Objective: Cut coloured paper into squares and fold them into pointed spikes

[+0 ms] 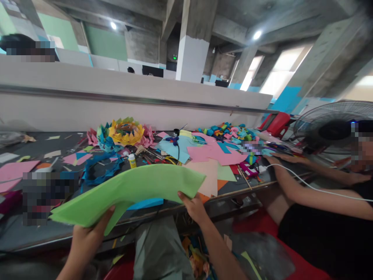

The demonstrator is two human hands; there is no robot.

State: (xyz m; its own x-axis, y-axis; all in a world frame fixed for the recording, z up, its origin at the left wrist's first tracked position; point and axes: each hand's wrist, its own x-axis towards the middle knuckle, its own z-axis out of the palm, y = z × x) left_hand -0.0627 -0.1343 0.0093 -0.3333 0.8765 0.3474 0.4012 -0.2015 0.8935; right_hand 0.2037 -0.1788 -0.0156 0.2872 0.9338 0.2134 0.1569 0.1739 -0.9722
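A sheet of light green paper (140, 182), bent into a long arch, hangs between my hands over the table's front edge. My left hand (89, 233) pinches its lower left part, where a folded flap points down. At the right end my right hand (192, 206) grips the lower edge, thumb on the near face. Behind the sheet stand a yellow glue stick (132, 160) and a ring of blue folded paper (101, 167). Part of a bright blue sheet (145, 204) shows beneath the green one.
Wreaths of folded paper (125, 132) lie at the back. Pink sheets (215, 153) and a heap of small coloured pieces (230, 132) cover the right side. Another person's arm (303, 190) rests on the table at right, near a white cable (303, 181) and a fan (335, 128).
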